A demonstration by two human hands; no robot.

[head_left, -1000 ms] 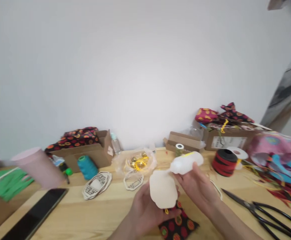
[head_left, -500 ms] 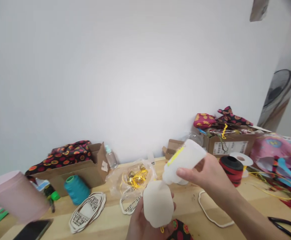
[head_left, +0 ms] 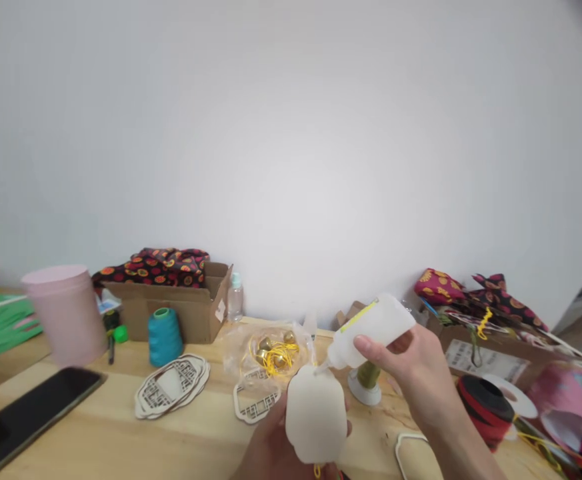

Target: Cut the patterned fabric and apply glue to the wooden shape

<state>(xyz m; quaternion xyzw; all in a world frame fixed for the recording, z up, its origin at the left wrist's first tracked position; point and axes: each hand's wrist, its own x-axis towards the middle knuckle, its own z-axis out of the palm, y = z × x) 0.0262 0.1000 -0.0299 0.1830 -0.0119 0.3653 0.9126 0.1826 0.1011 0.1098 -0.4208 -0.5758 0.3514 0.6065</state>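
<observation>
My left hand (head_left: 269, 441) cradles the pale panel (head_left: 315, 417) from behind, its fingers curled around the far side so that the tips show past the right rim; the thumb is mostly hidden. My right hand (head_left: 411, 357) pinches the white bottle (head_left: 373, 330) between the thumb and the fingers behind it. I judge this to be an early stage: the nozzle is at the panel's upper rim, with 1 faint mark just below it, while the rest of the face looks bare and so remains uncovered. I cannot tell whether the tip touches. The panel is held up over the near part of the bench (head_left: 211, 440), its plain face turned to me and its long axis running up toward the bench's far edge, a yellow loop (head_left: 317, 471) hanging at its lower end. The bottle tilts, its base raised toward the far right corner and its nozzle aimed down and left, its long axis sloping between them. Apart from the panel, 1 lattice frame (head_left: 258, 408) lies to its left, a stack of cut-outs (head_left: 191, 377) lies farther toward the left edge, and 1 thin outline frame (head_left: 413, 436) lies to its right.
</observation>
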